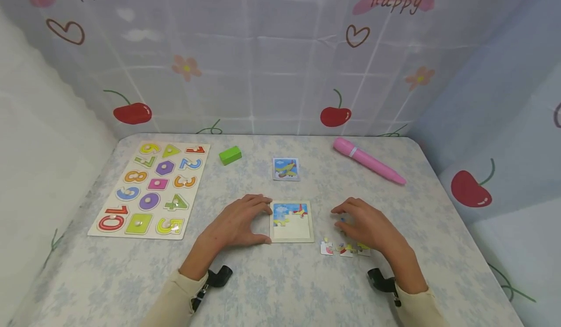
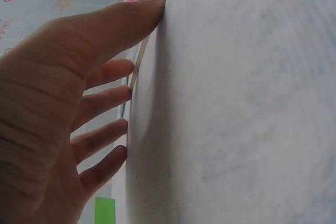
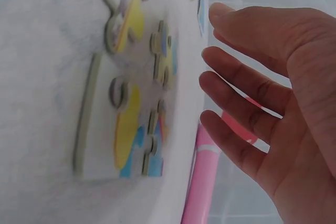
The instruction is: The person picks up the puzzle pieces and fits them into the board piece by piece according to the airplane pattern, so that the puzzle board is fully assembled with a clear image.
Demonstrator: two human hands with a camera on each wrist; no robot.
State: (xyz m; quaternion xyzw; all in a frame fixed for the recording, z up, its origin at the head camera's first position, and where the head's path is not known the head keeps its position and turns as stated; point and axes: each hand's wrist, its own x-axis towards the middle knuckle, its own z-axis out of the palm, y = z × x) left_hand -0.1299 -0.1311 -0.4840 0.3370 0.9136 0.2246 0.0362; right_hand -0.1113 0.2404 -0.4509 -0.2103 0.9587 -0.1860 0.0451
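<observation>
My left hand (image 1: 238,222) steadies the square jigsaw board (image 1: 291,234) at its left side, thumb by the lower corner and fingers by the upper one. In the left wrist view its fingers (image 2: 102,100) are spread and nearly straight along the board's thin edge. The board's upper part holds fitted pieces with blue sky and a bit of red and yellow; its lower right is bare cream. My right hand (image 1: 365,224) hovers over loose jigsaw pieces (image 1: 326,247), fingers loosely bent with nothing between them. In the right wrist view several pieces (image 3: 128,135) lie below it, some partly hidden in the head view.
A small airplane picture card (image 1: 286,169) lies behind the board. A green block (image 1: 230,155) and a number-and-shape peg board (image 1: 151,190) are at the left. At the back right lies a pink pen-shaped stick (image 1: 370,161). Patterned curtains (image 1: 280,59) enclose the table.
</observation>
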